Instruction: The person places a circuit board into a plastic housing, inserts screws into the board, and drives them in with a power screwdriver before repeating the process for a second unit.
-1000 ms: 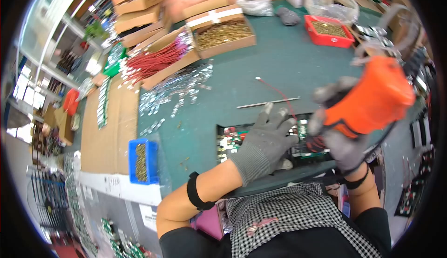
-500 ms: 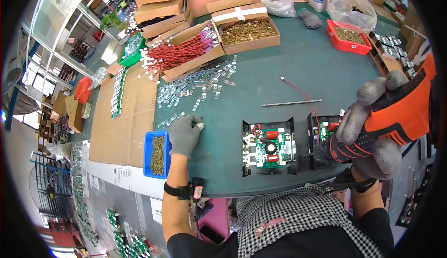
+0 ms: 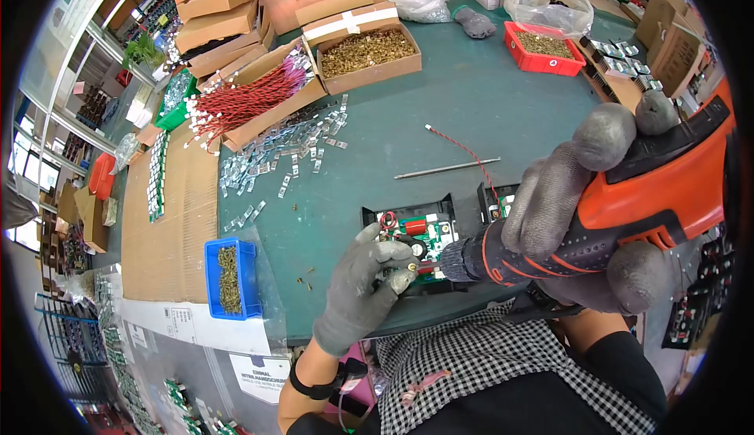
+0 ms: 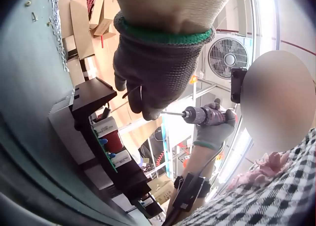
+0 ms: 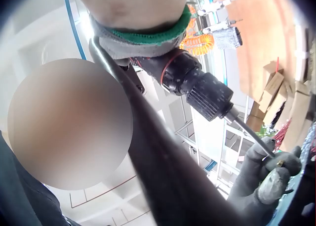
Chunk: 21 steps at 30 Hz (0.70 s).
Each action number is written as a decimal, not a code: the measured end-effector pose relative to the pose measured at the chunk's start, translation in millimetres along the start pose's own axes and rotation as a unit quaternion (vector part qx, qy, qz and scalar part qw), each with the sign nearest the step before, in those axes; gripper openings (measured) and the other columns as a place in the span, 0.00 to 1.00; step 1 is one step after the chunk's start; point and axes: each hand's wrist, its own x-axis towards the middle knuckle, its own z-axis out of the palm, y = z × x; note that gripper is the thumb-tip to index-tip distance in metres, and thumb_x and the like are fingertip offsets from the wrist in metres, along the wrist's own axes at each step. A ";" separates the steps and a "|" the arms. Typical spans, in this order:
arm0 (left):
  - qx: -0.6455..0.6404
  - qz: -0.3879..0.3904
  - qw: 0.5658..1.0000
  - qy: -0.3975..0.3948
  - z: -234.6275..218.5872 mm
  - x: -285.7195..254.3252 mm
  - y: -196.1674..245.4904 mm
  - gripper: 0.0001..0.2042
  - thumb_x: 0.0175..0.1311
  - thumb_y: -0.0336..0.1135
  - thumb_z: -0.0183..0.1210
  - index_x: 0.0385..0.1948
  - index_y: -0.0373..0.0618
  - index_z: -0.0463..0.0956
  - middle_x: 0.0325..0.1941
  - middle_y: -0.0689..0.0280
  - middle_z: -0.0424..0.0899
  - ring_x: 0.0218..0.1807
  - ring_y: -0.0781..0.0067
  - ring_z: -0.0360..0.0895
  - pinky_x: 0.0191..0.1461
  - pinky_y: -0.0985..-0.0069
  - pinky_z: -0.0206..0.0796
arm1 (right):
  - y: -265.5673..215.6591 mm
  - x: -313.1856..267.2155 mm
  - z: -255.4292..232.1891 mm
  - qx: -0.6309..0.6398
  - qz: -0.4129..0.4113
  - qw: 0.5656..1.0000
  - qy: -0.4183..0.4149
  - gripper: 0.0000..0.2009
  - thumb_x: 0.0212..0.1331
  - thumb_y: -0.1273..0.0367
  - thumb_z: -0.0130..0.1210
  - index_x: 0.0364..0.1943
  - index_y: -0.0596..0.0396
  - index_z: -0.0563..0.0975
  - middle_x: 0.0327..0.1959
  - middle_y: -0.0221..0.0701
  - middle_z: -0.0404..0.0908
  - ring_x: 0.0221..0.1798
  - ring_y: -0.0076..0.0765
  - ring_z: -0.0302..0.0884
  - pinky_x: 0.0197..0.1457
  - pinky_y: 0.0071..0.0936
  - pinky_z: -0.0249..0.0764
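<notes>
A gloved right hand (image 3: 550, 191) grips an orange and black power drill (image 3: 660, 199), its chuck pointing left. From the chuck a long metal bit (image 5: 252, 137) runs to the fingertips of the gloved left hand (image 3: 345, 294). That hand pinches a small brass screw (image 3: 412, 267) between thumb and fingers, right at the bit's tip. Just behind and under these fingers lies a black case (image 3: 369, 215) with a green circuit board (image 3: 440, 235) inside, partly covered by hand and drill. A second black case (image 3: 485, 199) shows beside it, mostly hidden by the right hand.
A blue bin (image 3: 255, 278) of screws stands left, with loose screws (image 3: 309, 282) nearby. A metal rod (image 3: 448, 168) and a red wire (image 3: 463, 146) lie behind the cases. Farther back are metal clips (image 3: 275, 156), a carton of brass parts (image 3: 373, 82) and a red tray (image 3: 550, 62).
From over the cases, the left hand went to the tabletop beside the blue bin, then came back right with a screw. The drill has swung down and left to meet it.
</notes>
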 end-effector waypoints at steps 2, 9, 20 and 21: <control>-0.033 -0.029 0.999 0.015 2.3 0.4 8.0 0.14 0.55 0.25 0.64 0.43 0.47 0.76 0.36 0.66 0.85 0.42 0.62 0.82 0.73 0.51 0.55 | -0.1 -0.9 -0.4 -0.002 -0.001 1.000 0.000 0.47 0.49 0.68 0.70 0.72 0.50 0.53 0.62 0.45 0.69 0.34 0.44 0.85 0.31 0.37 0.85; 0.048 0.042 0.998 0.013 2.4 1.2 8.0 0.16 0.55 0.28 0.67 0.44 0.44 0.74 0.36 0.62 0.84 0.41 0.66 0.83 0.68 0.61 0.62 | 11.3 -1.7 5.2 -0.001 -0.055 0.998 0.010 0.45 0.53 0.69 0.68 0.72 0.53 0.51 0.61 0.49 0.69 0.34 0.45 0.84 0.31 0.34 0.84; 0.301 0.009 0.952 -0.060 -2.1 -4.4 24.6 0.19 0.49 0.39 0.69 0.46 0.56 0.80 0.46 0.68 0.80 0.52 0.63 0.74 0.71 0.44 0.47 | 22.1 -27.3 27.6 -0.317 0.128 0.935 0.096 0.31 0.50 0.84 0.56 0.60 0.54 0.59 0.51 0.43 0.76 0.36 0.32 0.83 0.40 0.28 0.82; 0.300 0.004 0.952 -0.058 -0.2 -5.1 23.9 0.18 0.50 0.40 0.69 0.45 0.57 0.81 0.45 0.68 0.80 0.52 0.63 0.74 0.72 0.45 0.47 | 27.5 -32.4 23.9 -0.316 0.130 0.935 0.092 0.32 0.49 0.87 0.53 0.59 0.54 0.59 0.50 0.42 0.77 0.37 0.31 0.83 0.41 0.27 0.82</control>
